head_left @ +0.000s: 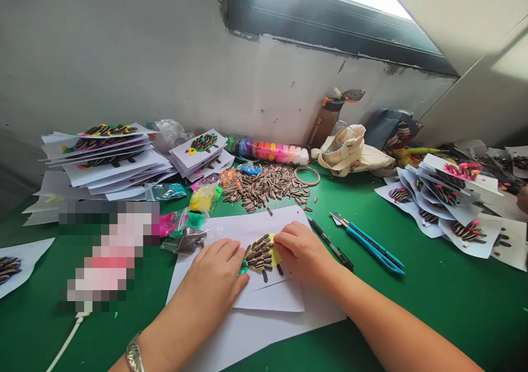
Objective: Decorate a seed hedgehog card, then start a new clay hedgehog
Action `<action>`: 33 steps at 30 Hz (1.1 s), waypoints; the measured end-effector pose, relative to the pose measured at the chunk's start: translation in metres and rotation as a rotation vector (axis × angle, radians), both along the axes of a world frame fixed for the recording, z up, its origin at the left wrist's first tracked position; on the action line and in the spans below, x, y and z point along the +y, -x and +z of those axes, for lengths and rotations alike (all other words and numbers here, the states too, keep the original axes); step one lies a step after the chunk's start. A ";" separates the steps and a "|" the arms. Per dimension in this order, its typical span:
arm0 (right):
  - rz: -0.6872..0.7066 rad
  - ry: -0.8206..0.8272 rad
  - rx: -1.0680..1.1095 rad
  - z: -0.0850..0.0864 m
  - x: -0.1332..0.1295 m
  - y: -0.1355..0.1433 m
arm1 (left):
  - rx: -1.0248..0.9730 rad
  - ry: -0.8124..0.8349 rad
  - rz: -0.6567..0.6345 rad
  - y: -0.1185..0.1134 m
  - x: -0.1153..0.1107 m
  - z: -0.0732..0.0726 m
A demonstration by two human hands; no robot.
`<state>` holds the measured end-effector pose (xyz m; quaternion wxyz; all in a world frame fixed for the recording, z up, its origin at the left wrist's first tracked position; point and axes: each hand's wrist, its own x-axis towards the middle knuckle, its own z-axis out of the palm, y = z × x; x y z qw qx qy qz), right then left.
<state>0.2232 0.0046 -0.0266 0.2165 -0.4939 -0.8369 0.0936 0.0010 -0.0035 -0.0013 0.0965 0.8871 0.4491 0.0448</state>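
Note:
A seed picture of a small animal [259,254] lies on a white card [270,301], with dark striped sunflower seeds overlapping on yellow clay and turquoise clay at its left end. Under the card is a larger white sheet [231,339]. My left hand [218,270] rests on the card's left side, fingers stretched out and thumb apart, beside the turquoise clay. At the picture's right end, my right hand [303,251] is closed, with curled fingertips on the yellow clay [275,256]. Whatever those fingertips hold is hidden.
Sunflower seeds [264,185] lie heaped behind the sheet, next to bagged clay [204,199] and a tape ring [307,176]. Right of my hand are a black pen [330,243] and blue cutter [369,243]. Seed-picture cards [111,163] are stacked left; more cards [449,196] lie right.

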 end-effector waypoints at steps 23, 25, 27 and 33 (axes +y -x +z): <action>-0.416 0.027 -0.453 0.013 0.073 -0.053 | 0.021 0.023 0.003 0.001 0.000 -0.001; -0.411 0.029 -0.494 0.010 0.081 -0.048 | 0.023 0.029 0.009 0.001 -0.001 0.000; -0.385 0.034 -0.525 0.009 0.084 -0.042 | 0.022 0.032 0.014 0.000 -0.001 0.002; -0.313 0.039 -0.547 0.011 0.084 -0.029 | 0.030 0.038 0.018 -0.001 0.000 0.003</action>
